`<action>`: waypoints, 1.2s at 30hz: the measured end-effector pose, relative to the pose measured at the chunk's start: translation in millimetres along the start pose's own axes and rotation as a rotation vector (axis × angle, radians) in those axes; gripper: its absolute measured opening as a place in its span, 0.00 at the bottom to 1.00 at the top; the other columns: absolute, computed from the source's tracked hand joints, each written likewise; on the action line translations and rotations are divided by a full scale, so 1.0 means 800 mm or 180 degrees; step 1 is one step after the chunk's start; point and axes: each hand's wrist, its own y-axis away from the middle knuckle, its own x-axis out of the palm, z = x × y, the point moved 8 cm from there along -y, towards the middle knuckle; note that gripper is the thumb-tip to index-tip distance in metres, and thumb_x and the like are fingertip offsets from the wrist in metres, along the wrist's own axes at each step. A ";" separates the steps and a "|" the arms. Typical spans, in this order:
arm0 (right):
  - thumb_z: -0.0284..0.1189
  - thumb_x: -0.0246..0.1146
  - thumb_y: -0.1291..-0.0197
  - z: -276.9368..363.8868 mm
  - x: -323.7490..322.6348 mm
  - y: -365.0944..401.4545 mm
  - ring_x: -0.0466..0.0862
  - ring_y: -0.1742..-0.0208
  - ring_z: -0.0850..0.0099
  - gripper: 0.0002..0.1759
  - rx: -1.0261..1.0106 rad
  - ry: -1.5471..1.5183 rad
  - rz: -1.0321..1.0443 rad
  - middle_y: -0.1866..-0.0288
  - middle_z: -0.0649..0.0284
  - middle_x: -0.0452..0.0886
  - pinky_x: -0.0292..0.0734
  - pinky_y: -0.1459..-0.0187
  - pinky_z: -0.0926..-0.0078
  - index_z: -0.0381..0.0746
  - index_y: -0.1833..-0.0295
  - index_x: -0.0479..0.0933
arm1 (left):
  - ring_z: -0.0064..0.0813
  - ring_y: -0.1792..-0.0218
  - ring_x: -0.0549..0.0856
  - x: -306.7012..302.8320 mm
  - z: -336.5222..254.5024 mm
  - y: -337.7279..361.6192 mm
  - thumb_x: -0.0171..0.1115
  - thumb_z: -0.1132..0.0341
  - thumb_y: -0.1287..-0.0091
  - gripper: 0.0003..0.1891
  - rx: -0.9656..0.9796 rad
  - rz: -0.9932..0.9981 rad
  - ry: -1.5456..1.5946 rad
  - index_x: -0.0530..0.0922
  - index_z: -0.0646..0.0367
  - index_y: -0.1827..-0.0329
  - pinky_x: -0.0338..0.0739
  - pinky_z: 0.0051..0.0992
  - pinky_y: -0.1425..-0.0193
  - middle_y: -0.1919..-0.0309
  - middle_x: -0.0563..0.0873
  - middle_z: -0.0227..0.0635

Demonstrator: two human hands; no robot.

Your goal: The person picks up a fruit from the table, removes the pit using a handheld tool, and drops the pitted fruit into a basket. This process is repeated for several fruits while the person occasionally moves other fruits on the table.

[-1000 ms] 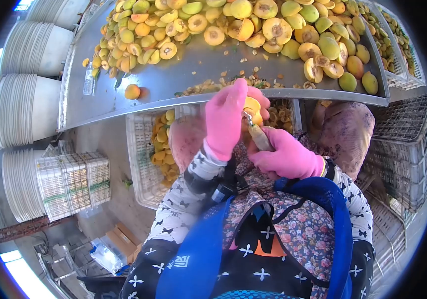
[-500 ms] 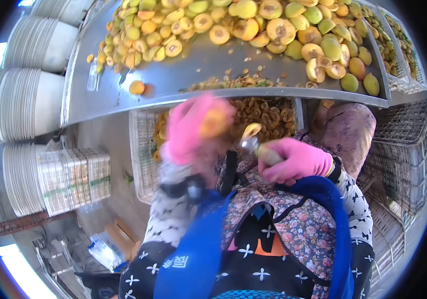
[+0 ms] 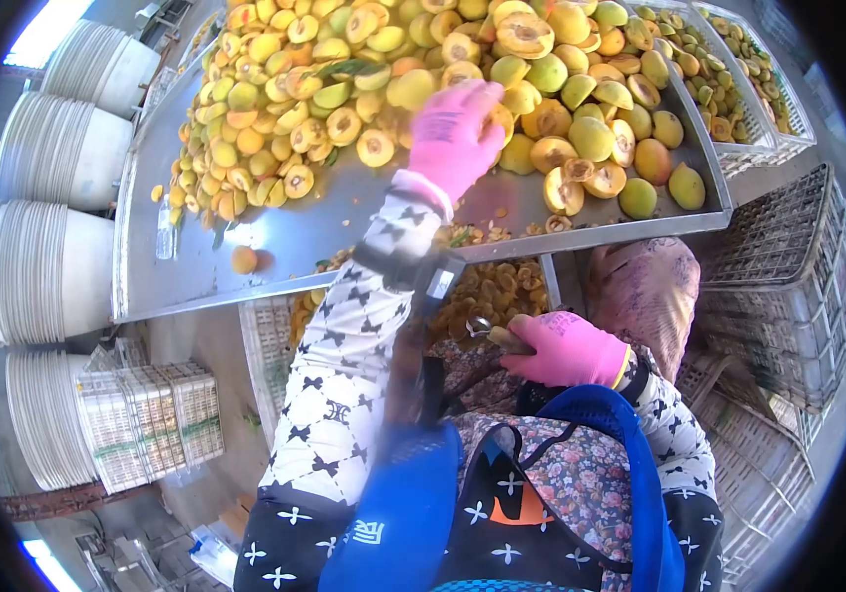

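My left hand, in a pink glove, is stretched over the heap of yellow peaches on the metal table. Its fingers and thumb are curled round a peach, partly hidden by the glove. Lower down, near my lap, my right hand, also pink-gloved, is closed on the handle of a small metal spoon. No fruit shows on the spoon's bowl. Many peaches around my left hand are cut halves with the hollow facing up.
The metal table has a raised rim; a lone peach and a clear bottle are on it. Beneath stands a crate of fruit pieces. Stacked white basins line the left, plastic crates the right.
My left hand has moved from above the crate, with a fruit in it, forward to the heap. The piece of fruit on the spoon is gone. My right hand stays near my lap.
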 end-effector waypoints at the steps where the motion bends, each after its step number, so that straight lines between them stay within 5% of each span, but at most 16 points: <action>1: 0.40 0.65 0.37 -0.002 -0.009 0.002 0.83 0.58 0.46 0.17 -0.0043 0.0045 -0.0133 0.66 0.47 0.82 0.77 0.58 0.52 0.37 0.56 0.74 | 0.40 0.51 0.83 0.016 -0.022 -0.004 0.69 0.62 0.39 0.24 0.0822 -0.0043 -0.0734 0.79 0.55 0.38 0.77 0.37 0.43 0.45 0.82 0.40; 4: 0.39 0.66 0.38 -0.009 -0.025 0.007 0.83 0.62 0.47 0.16 -0.0120 -0.0036 -0.0472 0.69 0.48 0.82 0.77 0.61 0.53 0.37 0.57 0.74 | 0.48 0.42 0.78 0.039 0.005 0.001 0.66 0.58 0.38 0.24 0.0035 0.0963 -0.0697 0.78 0.50 0.37 0.73 0.44 0.39 0.41 0.79 0.44; 9: 0.36 0.68 0.40 -0.011 -0.043 0.001 0.84 0.70 0.51 0.15 -0.0265 -0.0424 -0.1260 0.74 0.50 0.80 0.77 0.65 0.57 0.37 0.60 0.73 | 0.47 0.50 0.78 0.007 0.027 0.042 0.73 0.55 0.46 0.25 -0.0028 0.1033 -0.1063 0.77 0.52 0.46 0.73 0.45 0.44 0.51 0.77 0.42; 10: 0.36 0.68 0.40 -0.002 -0.052 0.001 0.84 0.71 0.53 0.15 -0.0258 -0.0599 -0.1439 0.75 0.50 0.79 0.78 0.66 0.59 0.36 0.61 0.73 | 0.47 0.50 0.79 0.010 0.037 0.059 0.73 0.56 0.46 0.25 -0.0247 0.0980 -0.0629 0.77 0.53 0.46 0.74 0.45 0.45 0.52 0.77 0.42; 11: 0.33 0.70 0.40 -0.012 -0.049 0.000 0.81 0.76 0.71 0.14 0.0515 -0.1534 -0.1236 0.74 0.60 0.80 0.76 0.70 0.71 0.37 0.58 0.76 | 0.46 0.51 0.79 0.018 0.043 0.077 0.73 0.58 0.46 0.24 -0.0458 0.0912 -0.0187 0.77 0.54 0.47 0.75 0.44 0.47 0.53 0.77 0.42; 13: 0.31 0.70 0.40 -0.008 -0.059 0.000 0.77 0.75 0.80 0.12 0.0388 -0.2375 -0.1820 0.72 0.68 0.80 0.72 0.71 0.79 0.37 0.55 0.77 | 0.41 0.51 0.82 0.021 0.056 0.102 0.70 0.66 0.42 0.21 -0.1128 0.0923 0.0667 0.76 0.58 0.46 0.78 0.41 0.49 0.53 0.79 0.39; 15: 0.28 0.70 0.39 -0.004 -0.067 -0.001 0.72 0.72 0.89 0.13 0.0185 -0.3098 -0.2150 0.69 0.77 0.78 0.68 0.71 0.87 0.38 0.50 0.79 | 0.37 0.48 0.82 0.010 0.039 0.121 0.67 0.70 0.40 0.22 -0.2014 0.0488 0.2850 0.75 0.60 0.43 0.79 0.38 0.46 0.50 0.80 0.38; 16: 0.28 0.70 0.39 0.004 -0.071 -0.003 0.73 0.72 0.88 0.14 0.0060 -0.3159 -0.2255 0.69 0.77 0.78 0.69 0.70 0.86 0.37 0.49 0.79 | 0.35 0.47 0.82 0.004 0.021 0.130 0.66 0.72 0.39 0.22 -0.2422 0.0237 0.3956 0.74 0.61 0.41 0.79 0.37 0.45 0.49 0.80 0.38; 18: 0.27 0.70 0.38 0.020 -0.076 -0.011 0.74 0.71 0.86 0.14 -0.0202 -0.3254 -0.2404 0.68 0.77 0.79 0.71 0.69 0.85 0.36 0.48 0.79 | 0.34 0.42 0.80 -0.018 -0.017 0.141 0.59 0.74 0.35 0.24 -0.2305 0.0176 0.4375 0.70 0.63 0.34 0.76 0.35 0.37 0.44 0.79 0.39; 20: 0.33 0.73 0.41 0.027 -0.079 -0.019 0.78 0.69 0.81 0.19 -0.0248 -0.2345 -0.2765 0.69 0.71 0.81 0.77 0.64 0.79 0.36 0.48 0.80 | 0.34 0.40 0.79 -0.027 -0.065 0.151 0.57 0.73 0.33 0.25 -0.2255 0.0269 0.5390 0.69 0.62 0.31 0.74 0.35 0.34 0.43 0.79 0.39; 23: 0.42 0.75 0.45 0.038 -0.076 -0.021 0.82 0.69 0.71 0.24 0.0161 -0.1465 -0.2806 0.68 0.58 0.84 0.79 0.62 0.70 0.37 0.51 0.81 | 0.33 0.39 0.78 -0.038 -0.080 0.172 0.56 0.64 0.27 0.23 -0.2236 -0.0396 0.5402 0.69 0.61 0.31 0.72 0.35 0.31 0.41 0.78 0.40; 27: 0.40 0.73 0.44 0.069 -0.070 -0.017 0.85 0.66 0.58 0.19 -0.0466 -0.0553 -0.2811 0.66 0.53 0.84 0.79 0.62 0.66 0.38 0.54 0.81 | 0.35 0.39 0.79 -0.045 -0.086 0.194 0.51 0.62 0.23 0.20 -0.2303 -0.0892 0.4773 0.68 0.61 0.32 0.73 0.35 0.33 0.39 0.78 0.43; 29: 0.38 0.72 0.43 0.083 -0.058 -0.019 0.85 0.64 0.53 0.16 -0.0781 -0.0180 -0.2690 0.66 0.51 0.84 0.79 0.62 0.64 0.38 0.56 0.81 | 0.37 0.39 0.79 -0.059 -0.090 0.192 0.49 0.65 0.22 0.18 -0.1741 -0.0873 0.4189 0.67 0.61 0.32 0.75 0.36 0.33 0.39 0.78 0.45; 31: 0.36 0.71 0.42 0.094 -0.034 -0.021 0.85 0.63 0.53 0.15 -0.0785 -0.0661 -0.1438 0.65 0.51 0.84 0.79 0.61 0.62 0.39 0.54 0.80 | 0.41 0.41 0.80 -0.043 -0.064 0.196 0.49 0.65 0.21 0.19 -0.2115 -0.0977 0.5333 0.65 0.62 0.31 0.78 0.39 0.34 0.40 0.78 0.46; 33: 0.33 0.69 0.42 0.099 -0.019 -0.013 0.85 0.62 0.52 0.17 -0.0407 -0.0569 -0.0691 0.63 0.51 0.83 0.80 0.61 0.59 0.38 0.50 0.77 | 0.44 0.41 0.80 -0.062 -0.048 0.200 0.49 0.63 0.21 0.19 -0.2423 -0.1279 0.5227 0.65 0.61 0.32 0.78 0.42 0.34 0.40 0.78 0.48; 36: 0.32 0.69 0.41 0.091 -0.038 -0.009 0.85 0.64 0.51 0.17 -0.1061 0.0534 -0.2318 0.62 0.52 0.83 0.80 0.62 0.57 0.38 0.49 0.74 | 0.41 0.43 0.80 -0.068 -0.052 0.204 0.52 0.65 0.23 0.18 -0.2642 -0.1378 0.5449 0.66 0.61 0.33 0.77 0.40 0.35 0.42 0.78 0.45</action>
